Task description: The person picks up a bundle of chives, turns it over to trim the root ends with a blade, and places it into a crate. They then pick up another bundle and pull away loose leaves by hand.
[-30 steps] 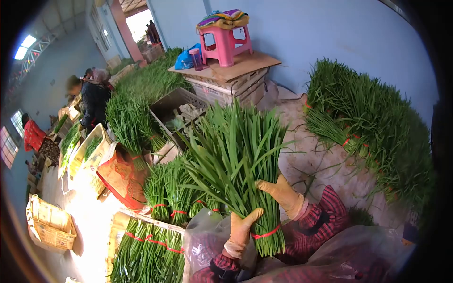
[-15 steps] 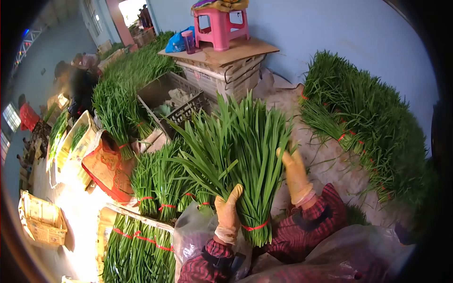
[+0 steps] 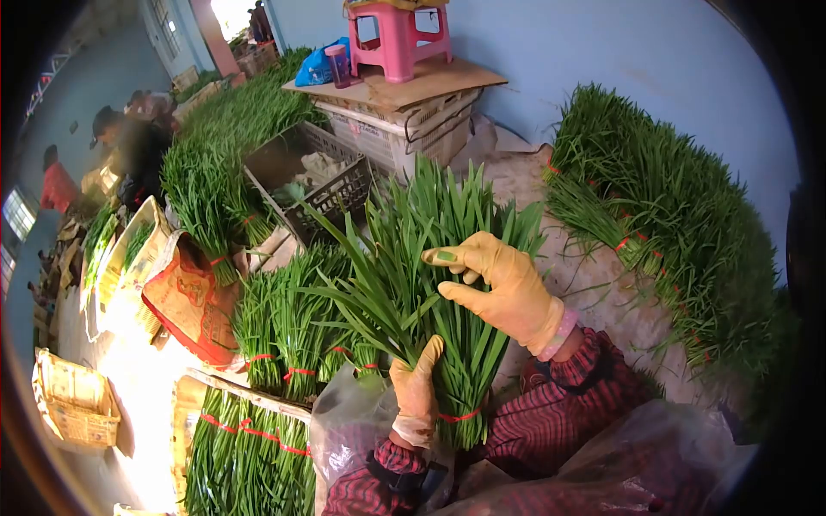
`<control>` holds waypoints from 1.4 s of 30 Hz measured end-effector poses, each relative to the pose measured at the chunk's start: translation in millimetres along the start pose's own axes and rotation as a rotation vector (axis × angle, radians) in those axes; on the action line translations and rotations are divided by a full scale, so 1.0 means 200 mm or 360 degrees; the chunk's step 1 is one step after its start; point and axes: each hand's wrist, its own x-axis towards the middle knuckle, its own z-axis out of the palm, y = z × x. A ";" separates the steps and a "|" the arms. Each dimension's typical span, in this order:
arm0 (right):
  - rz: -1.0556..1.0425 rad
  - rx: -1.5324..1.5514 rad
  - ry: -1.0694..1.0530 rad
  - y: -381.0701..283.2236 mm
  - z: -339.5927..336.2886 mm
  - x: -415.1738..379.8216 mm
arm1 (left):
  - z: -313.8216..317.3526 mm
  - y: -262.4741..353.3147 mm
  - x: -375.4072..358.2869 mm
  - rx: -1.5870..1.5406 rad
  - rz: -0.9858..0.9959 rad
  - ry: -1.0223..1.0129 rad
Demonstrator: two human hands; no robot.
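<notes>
A large bunch of green leafy stalks (image 3: 465, 344) stands upright in front of me, bound near its base by a red band (image 3: 460, 416). Around its lower left side is my left hand (image 3: 416, 389), in a pale glove, with the thumb up and the fingers partly hidden behind the stalks. My right hand (image 3: 503, 288), also gloved, is over the front of the leaves. Its thumb and index finger are apart, with a small green patch at the index finger.
Tied bunches (image 3: 288, 344) stand at left, others lie in a yellow crate (image 3: 182, 430). Behind are a dark crate (image 3: 331, 198) and a pink stool (image 3: 398, 43) on stacked crates. More bunches (image 3: 662, 198) line the right wall. People (image 3: 138, 150) are at far left.
My right hand has moved left from the bunch's right side to the front of the leaves. My left hand stays at the lower left of the bunch. The view has shifted slightly.
</notes>
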 end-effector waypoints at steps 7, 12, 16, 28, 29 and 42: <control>-0.0118 -0.0503 -0.0015 0.10 0.02 0.00 | 0.01 0.00 0.00 0.0035 -0.0031 0.0012; 0.0473 0.0770 0.0353 0.13 -0.02 0.05 | -0.01 -0.02 0.00 0.0032 -0.0048 0.0001; 0.0395 0.0320 -0.0182 0.08 -0.14 0.03 | -0.01 -0.01 0.01 0.0036 0.0027 0.0031; 0.0106 -0.0406 -0.0352 0.13 -0.03 -0.05 | -0.02 0.00 0.01 -0.0029 0.0014 0.0060; 0.0144 -0.0306 -0.0356 0.13 -0.03 -0.04 | -0.02 -0.01 0.01 -0.0010 0.0022 0.0061; 0.0321 0.0698 -0.0186 0.08 0.05 -0.06 | -0.02 -0.02 0.00 -0.0029 0.0035 0.0057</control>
